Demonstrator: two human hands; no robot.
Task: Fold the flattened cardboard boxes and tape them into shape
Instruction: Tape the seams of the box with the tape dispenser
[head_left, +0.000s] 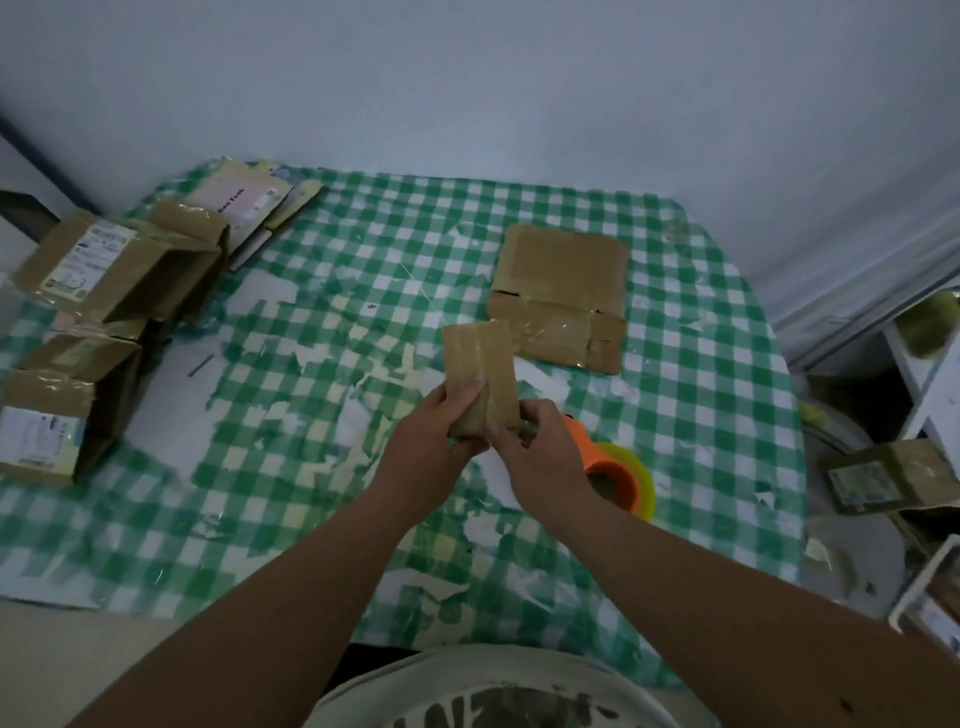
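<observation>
A: What are the hands doing?

B: Both hold one small cardboard box up off the table, just in front of the person. The left hand grips its lower left side, thumb lying across the front face and fingers curled behind. The right hand pinches the bottom right corner, fingers curled close. Held like that, I'd guess they are pressing a seam down or checking the shape.

A: Is it taped?

B: Glossy strips seem to run lengthwise down the front, so likely yes, though the light is dim.

A: Where's the tape?

B: A tape dispenser with an orange body and a yellowish roll lies on the table just beside the right wrist, partly hidden by it. Handy for the next strip.

A: And the other boxes?

B: One flattened cardboard box lies farther back, right of centre, well apart from the hands; it looks like the next to fold. Assembled boxes with shipping labels are heaped along the left edge, probably finished ones set aside. More flat pieces rest at the back left corner.

A: The surface?

B: A green checked tablecloth, badly worn, with patches torn away.
</observation>
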